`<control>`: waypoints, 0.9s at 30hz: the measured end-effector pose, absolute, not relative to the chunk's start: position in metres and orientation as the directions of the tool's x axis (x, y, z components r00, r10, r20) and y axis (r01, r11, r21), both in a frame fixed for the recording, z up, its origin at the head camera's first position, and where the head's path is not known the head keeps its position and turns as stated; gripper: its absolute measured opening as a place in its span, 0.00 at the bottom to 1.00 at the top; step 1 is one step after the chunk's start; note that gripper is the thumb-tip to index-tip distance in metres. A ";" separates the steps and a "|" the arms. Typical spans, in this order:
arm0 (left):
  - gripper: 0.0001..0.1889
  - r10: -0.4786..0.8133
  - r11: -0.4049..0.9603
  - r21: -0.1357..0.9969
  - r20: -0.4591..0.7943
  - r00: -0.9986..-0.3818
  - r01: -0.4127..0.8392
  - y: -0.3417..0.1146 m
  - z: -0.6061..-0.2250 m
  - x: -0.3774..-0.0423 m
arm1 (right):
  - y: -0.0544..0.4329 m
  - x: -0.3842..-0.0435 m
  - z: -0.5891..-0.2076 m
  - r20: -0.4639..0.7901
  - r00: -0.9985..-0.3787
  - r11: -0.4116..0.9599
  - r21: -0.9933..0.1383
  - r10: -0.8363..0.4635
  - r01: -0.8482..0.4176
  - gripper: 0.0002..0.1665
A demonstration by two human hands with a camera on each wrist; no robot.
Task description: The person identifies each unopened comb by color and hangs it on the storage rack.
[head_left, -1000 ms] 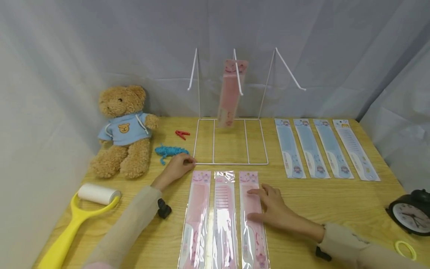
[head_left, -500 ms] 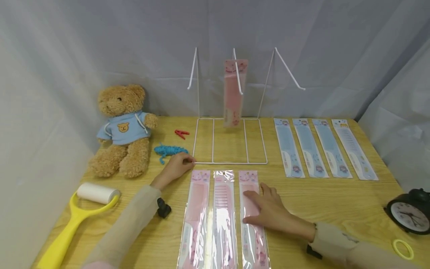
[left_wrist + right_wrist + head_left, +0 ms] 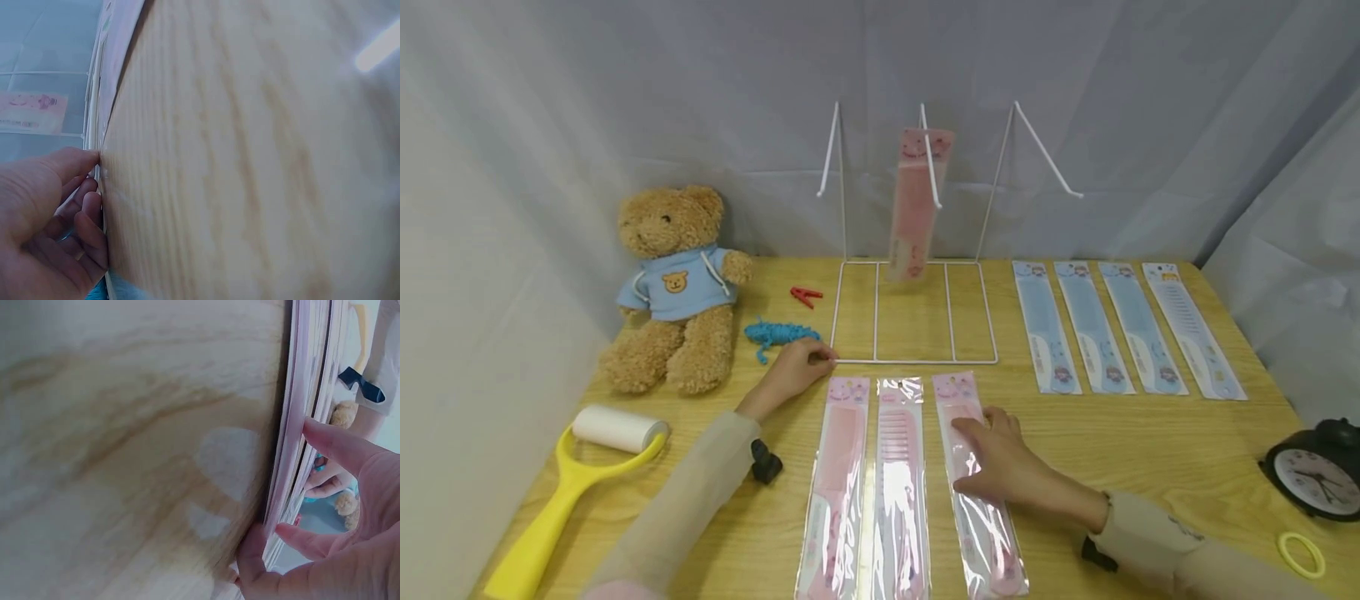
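Note:
My left hand (image 3: 793, 368) pinches the front left corner of a white wire display rack (image 3: 917, 362), thumb and fingertips at the wire. The left wrist view shows the thumb (image 3: 78, 161) along that wire. My right hand (image 3: 1006, 457) holds the rightmost of three pink packaged combs (image 3: 958, 433) by its long edges, thumb on the near side. That pack lies slanted, its lower end swung right. Beside it lie the middle packaged comb (image 3: 895, 483) and the left packaged comb (image 3: 838, 467). One more pink packaged comb (image 3: 913, 200) hangs on the rack's middle hook.
Several blue packaged combs (image 3: 1045, 333) lie in a row at the back right. A teddy bear (image 3: 681, 287), red clip (image 3: 806, 296), blue cord bundle (image 3: 778, 333) and yellow-handled roller (image 3: 568, 492) are at the left. A black clock (image 3: 1315, 475) and yellow ring (image 3: 1300, 554) lie at the right.
My right hand has taken hold of the rightmost pink packaged comb and turned it, its lower end shifting right. The hanging pack sways a little. My left hand stays at the rack corner.

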State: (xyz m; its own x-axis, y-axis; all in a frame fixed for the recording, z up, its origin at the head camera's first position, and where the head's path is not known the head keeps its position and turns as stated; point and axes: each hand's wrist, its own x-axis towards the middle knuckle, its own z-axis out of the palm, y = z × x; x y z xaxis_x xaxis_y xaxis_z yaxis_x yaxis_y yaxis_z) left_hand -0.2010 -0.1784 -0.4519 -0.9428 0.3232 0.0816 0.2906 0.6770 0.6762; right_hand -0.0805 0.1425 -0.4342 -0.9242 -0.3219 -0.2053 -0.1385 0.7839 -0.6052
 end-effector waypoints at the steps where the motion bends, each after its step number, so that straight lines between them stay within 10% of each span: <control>1: 0.05 0.323 0.676 0.677 0.083 -0.943 0.291 -0.178 -0.452 -0.201 | 0.143 -0.081 -0.434 -0.205 -0.924 0.783 -0.607 -0.324 -0.140 0.49; 27: 0.06 0.316 0.688 0.677 0.045 -0.948 0.261 -0.178 -0.448 -0.199 | 0.166 -0.091 -0.435 -0.270 -0.880 0.717 -0.689 -0.392 -0.108 0.47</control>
